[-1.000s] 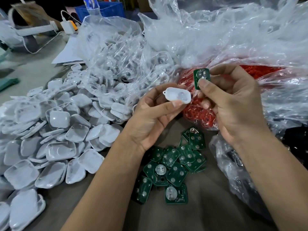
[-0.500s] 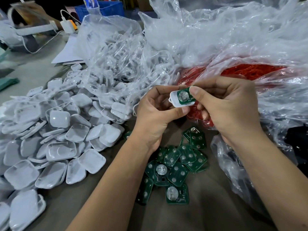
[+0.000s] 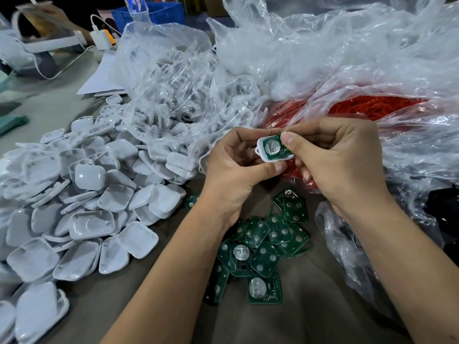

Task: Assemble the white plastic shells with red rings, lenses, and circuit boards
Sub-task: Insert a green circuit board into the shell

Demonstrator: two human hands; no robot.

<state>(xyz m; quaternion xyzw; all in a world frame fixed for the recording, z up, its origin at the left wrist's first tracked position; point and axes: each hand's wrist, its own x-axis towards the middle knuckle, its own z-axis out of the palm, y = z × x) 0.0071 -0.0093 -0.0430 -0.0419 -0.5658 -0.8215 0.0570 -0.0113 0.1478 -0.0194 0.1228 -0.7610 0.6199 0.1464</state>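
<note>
A grey-brown counter (image 3: pixel 308 319) stretches back to a dim, dark far edge, where a blue crate (image 3: pixel 159 13), a white charger (image 3: pixel 99 39) with its cable and some paper sheets (image 3: pixel 101 80) sit.

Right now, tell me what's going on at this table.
A person is fitting a green circuit board into a white shell. The left hand holds the shell; the right hand presses the board in with its thumb. Loose boards lie below, shells are heaped at left, and red rings sit bagged behind.
</note>
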